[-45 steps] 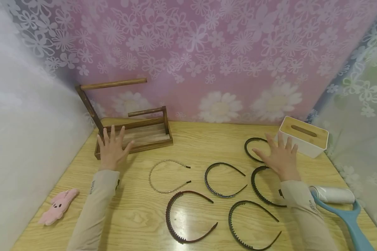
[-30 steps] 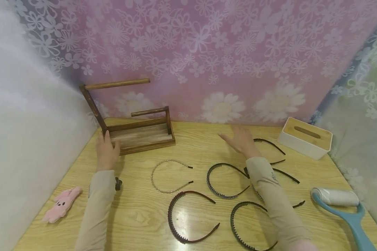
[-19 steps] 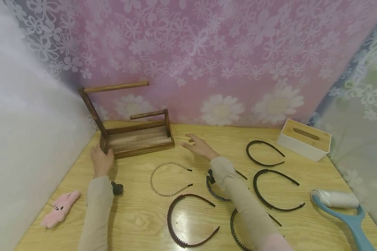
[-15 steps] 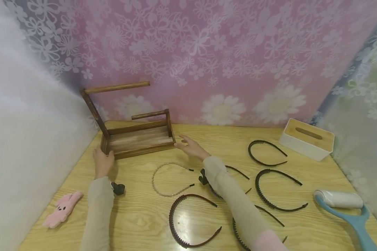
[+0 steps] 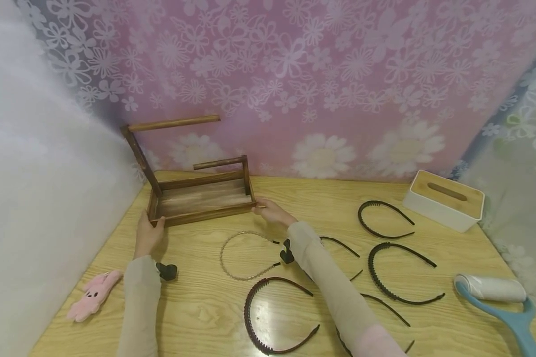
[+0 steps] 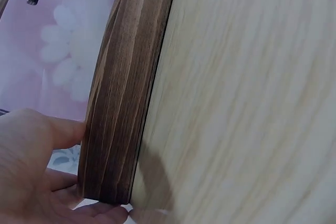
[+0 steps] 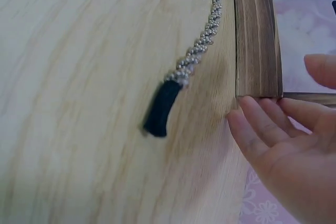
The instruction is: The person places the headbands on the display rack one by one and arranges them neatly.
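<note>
A dark brown wooden rack (image 5: 205,216) with a shallow tray base and two horizontal bars stands at the back left of the table. My left hand (image 5: 148,237) grips its left front corner. In the left wrist view the thumb (image 6: 68,132) lies against the tray's wall, and the fingers bend round its end. At the opposite end, my right hand (image 5: 272,212) touches the right front corner with nearly straight fingertips (image 7: 251,106), the thumb held apart from the wood. A beaded headband (image 5: 222,258) with black tips lies in front of the rack, close to my right wrist.
Several dark toothed headbands, such as a reddish one (image 5: 246,310), lie across the middle and right of the table (image 5: 196,317). A tissue box (image 5: 442,206) stands at back right, a blue-handled lint roller (image 5: 491,288) at right, a pink plush toy (image 5: 94,295) at left.
Both hands have come down to the rack. The right hand has swept left from near the tissue box to the rack's right corner; the left has moved to its left corner and taken hold.
</note>
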Action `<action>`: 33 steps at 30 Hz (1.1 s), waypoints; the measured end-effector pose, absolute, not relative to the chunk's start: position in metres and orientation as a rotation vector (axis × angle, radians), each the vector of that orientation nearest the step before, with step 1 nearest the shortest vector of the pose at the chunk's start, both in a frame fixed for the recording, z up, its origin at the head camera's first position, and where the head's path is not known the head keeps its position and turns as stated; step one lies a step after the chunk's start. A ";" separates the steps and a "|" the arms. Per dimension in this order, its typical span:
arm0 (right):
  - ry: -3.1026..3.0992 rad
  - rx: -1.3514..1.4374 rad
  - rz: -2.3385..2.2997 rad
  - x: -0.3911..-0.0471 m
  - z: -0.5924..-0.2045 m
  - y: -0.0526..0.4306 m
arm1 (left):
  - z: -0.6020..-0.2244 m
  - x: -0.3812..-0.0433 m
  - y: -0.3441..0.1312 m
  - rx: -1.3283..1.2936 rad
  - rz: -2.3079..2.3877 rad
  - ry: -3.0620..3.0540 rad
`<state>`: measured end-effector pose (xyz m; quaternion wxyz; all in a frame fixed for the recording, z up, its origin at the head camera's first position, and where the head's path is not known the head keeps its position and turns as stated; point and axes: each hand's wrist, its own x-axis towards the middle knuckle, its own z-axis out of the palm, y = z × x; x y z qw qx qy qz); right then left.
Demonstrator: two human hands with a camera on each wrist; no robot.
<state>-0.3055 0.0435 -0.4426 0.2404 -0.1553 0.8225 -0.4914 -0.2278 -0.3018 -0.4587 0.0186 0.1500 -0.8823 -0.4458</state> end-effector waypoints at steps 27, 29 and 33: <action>2.439 -0.280 -1.294 -0.290 -0.430 0.149 | -0.473 -0.247 -0.234 0.075 -1.579 -2.695; 2.412 -0.274 -1.316 -0.288 -0.429 0.160 | -0.475 -0.248 -0.229 0.042 -1.599 -2.697; 2.404 -0.237 -1.285 -0.282 -0.424 0.180 | -0.478 -0.249 -0.219 -0.007 -1.638 -2.715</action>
